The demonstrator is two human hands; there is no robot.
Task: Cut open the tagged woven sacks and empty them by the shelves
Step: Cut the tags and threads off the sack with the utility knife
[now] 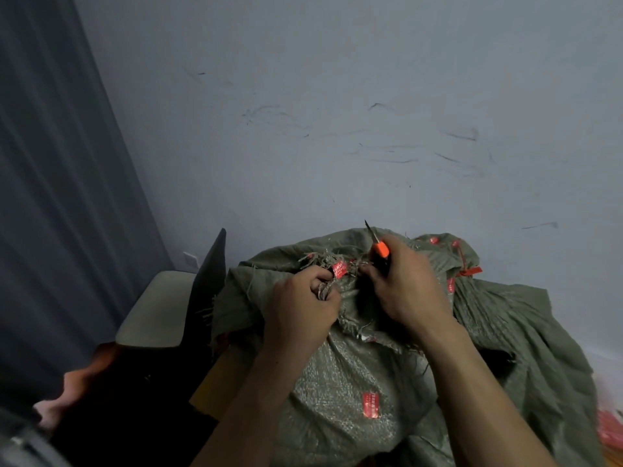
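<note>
A full grey-green woven sack stands in front of me, with a red tag on its side and another red tag at its bunched, frayed neck. My left hand grips the gathered neck fabric just left of that upper tag. My right hand holds an orange utility knife with the blade pointing up and away, and its fingers touch the neck right of the tag. A second sack with red ties slumps behind and to the right.
A scuffed pale wall rises close behind the sacks. A grey curtain hangs at left. Beside the sack at left are a beige cushioned seat and a dark panel. Red packaging lies at the lower right edge.
</note>
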